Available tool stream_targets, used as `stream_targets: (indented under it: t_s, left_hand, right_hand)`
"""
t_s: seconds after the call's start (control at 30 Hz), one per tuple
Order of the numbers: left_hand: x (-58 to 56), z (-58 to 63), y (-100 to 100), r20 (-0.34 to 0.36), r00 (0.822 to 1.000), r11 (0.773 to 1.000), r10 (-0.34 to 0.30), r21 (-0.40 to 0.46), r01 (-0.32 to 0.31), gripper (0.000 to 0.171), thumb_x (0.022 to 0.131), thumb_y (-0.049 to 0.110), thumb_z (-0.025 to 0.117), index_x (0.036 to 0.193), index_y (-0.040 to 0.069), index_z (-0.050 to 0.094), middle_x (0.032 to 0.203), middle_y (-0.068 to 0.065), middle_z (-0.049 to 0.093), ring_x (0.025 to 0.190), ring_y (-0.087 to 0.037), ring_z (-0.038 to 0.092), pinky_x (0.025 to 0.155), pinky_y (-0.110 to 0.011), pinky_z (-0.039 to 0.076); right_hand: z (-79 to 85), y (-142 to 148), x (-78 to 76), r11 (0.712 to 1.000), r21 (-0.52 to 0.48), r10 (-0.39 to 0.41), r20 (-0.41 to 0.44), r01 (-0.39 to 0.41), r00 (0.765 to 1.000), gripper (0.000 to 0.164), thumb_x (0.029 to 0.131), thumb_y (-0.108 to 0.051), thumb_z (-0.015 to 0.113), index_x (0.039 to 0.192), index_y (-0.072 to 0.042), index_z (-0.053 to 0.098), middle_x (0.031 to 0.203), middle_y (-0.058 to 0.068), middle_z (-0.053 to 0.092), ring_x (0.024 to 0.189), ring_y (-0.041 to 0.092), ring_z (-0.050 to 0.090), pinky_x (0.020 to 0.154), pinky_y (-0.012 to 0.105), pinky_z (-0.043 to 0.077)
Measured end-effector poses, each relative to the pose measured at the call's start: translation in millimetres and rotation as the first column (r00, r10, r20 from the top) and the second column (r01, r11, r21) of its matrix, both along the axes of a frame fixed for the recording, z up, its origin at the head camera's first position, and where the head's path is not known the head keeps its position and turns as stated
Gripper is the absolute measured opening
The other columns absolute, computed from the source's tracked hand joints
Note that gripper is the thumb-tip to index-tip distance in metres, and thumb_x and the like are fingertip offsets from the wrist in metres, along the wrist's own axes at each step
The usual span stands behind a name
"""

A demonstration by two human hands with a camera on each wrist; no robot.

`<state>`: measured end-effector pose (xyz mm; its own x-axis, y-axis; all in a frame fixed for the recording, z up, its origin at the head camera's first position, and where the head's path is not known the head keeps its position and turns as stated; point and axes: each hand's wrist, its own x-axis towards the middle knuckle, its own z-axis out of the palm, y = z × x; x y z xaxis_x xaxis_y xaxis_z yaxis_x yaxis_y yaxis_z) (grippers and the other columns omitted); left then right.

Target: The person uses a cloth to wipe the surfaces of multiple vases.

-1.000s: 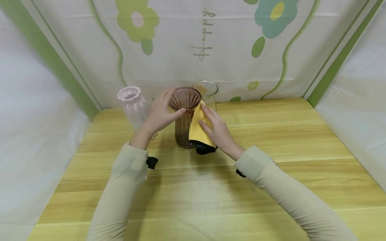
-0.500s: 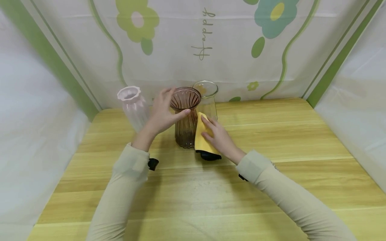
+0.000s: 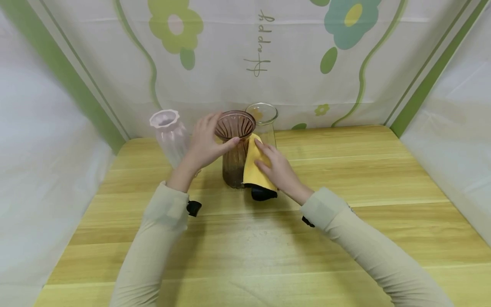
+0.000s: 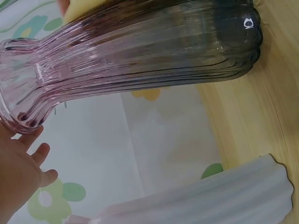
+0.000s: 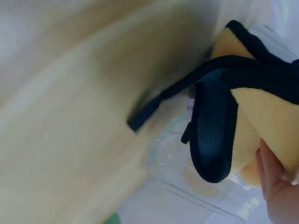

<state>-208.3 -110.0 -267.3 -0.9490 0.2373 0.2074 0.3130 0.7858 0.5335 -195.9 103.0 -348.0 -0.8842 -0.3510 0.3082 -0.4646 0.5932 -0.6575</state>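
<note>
A purple-brown ribbed glass vase (image 3: 232,162) stands upright on the table in the head view. My left hand (image 3: 205,143) holds its flared rim, thumb at the front and fingers on the far left side. In the left wrist view the fingertips (image 4: 42,151) meet the rim of the vase (image 4: 140,56). My right hand (image 3: 281,170) holds a yellow cloth (image 3: 254,168) with black edging against the right side of the vase. The right wrist view shows the cloth (image 5: 275,116) folded, its black edge hanging, with the fingers (image 5: 271,168) on it.
A pale pink vase (image 3: 170,136) with a scalloped rim stands left of my left hand. Behind the cloth is a clear glass vase (image 3: 270,132), partly hidden. The wooden table (image 3: 245,256) ends at a flower-printed curtain (image 3: 226,55) at the back.
The right hand slid the cloth down and slightly right along the vase, then partway back up and left. The left hand stays at the rim with small shifts.
</note>
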Motion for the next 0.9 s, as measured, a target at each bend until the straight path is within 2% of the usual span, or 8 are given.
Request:
stream_targets:
  t_s: [0.2,0.37,0.47,0.6,0.77,0.9]
  left_hand:
    - [-2.7,0.6,-3.3,0.017,0.999,0.999,-0.043,-0.01,0.043,0.087,0.086,0.048,0.059,0.153,0.012,0.017,0.158,-0.015,0.021,0.146,-0.038,0.016,0.117,-0.063,0.012]
    - [-3.4,-1.7,-4.1,0.031,0.998,0.998,-0.062,-0.01,0.063,0.087,0.088,0.049,0.055,0.154,0.012,0.012,0.16,-0.014,0.015,0.148,-0.038,0.012,0.117,-0.064,0.008]
    - [-3.3,-3.9,-3.0,0.033,0.998,0.998,-0.056,0.012,0.056,0.09,0.087,0.05,0.057,0.155,0.013,0.011,0.161,-0.012,0.012,0.148,-0.037,0.01,0.116,-0.064,0.009]
    - [-2.9,-5.4,-0.5,0.023,0.999,0.998,-0.028,0.053,0.027,0.093,0.084,0.052,0.062,0.154,0.015,0.013,0.161,-0.012,0.009,0.147,-0.038,0.013,0.114,-0.066,0.016]
    - [-2.6,-5.9,2.6,0.014,1.0,0.998,0.006,0.065,-0.007,0.097,0.081,0.058,0.063,0.154,0.015,0.016,0.158,-0.015,0.012,0.145,-0.038,0.018,0.113,-0.064,0.023]
    - [-2.9,-6.7,2.9,0.007,1.0,0.999,0.021,0.043,-0.021,0.097,0.082,0.06,0.062,0.154,0.013,0.017,0.158,-0.016,0.015,0.145,-0.037,0.019,0.114,-0.063,0.022]
  right_hand:
    - [13.8,-6.9,-0.9,0.995,-0.101,-0.012,-0.067,0.005,0.998,0.059,0.095,-0.016,0.058,0.148,-0.006,0.033,0.148,0.019,0.041,0.136,0.037,0.04,0.115,0.048,0.032]
    - [11.7,-8.5,0.0,0.995,-0.097,-0.015,-0.024,0.013,1.0,0.06,0.095,-0.019,0.058,0.149,-0.01,0.032,0.147,0.021,0.041,0.136,0.038,0.04,0.113,0.049,0.034]
    - [3.6,-6.8,0.8,0.999,-0.043,-0.022,0.033,0.024,0.999,0.061,0.096,-0.024,0.057,0.15,-0.014,0.031,0.149,0.023,0.036,0.137,0.042,0.037,0.113,0.054,0.032]
    - [-11.9,-2.2,2.7,0.998,0.062,-0.038,0.097,0.032,0.995,0.061,0.097,-0.028,0.055,0.151,-0.017,0.029,0.153,0.022,0.031,0.138,0.042,0.034,0.113,0.055,0.032]
    - [-26.7,2.4,4.7,0.98,0.198,-0.051,0.08,0.035,0.995,0.059,0.097,-0.024,0.056,0.15,-0.013,0.032,0.148,0.025,0.037,0.13,0.043,0.045,0.106,0.052,0.042]
    - [-26.3,3.3,4.3,0.975,0.221,-0.039,0.08,0.021,0.996,0.059,0.096,-0.02,0.057,0.149,-0.011,0.034,0.146,0.027,0.039,0.127,0.044,0.048,0.103,0.052,0.044]
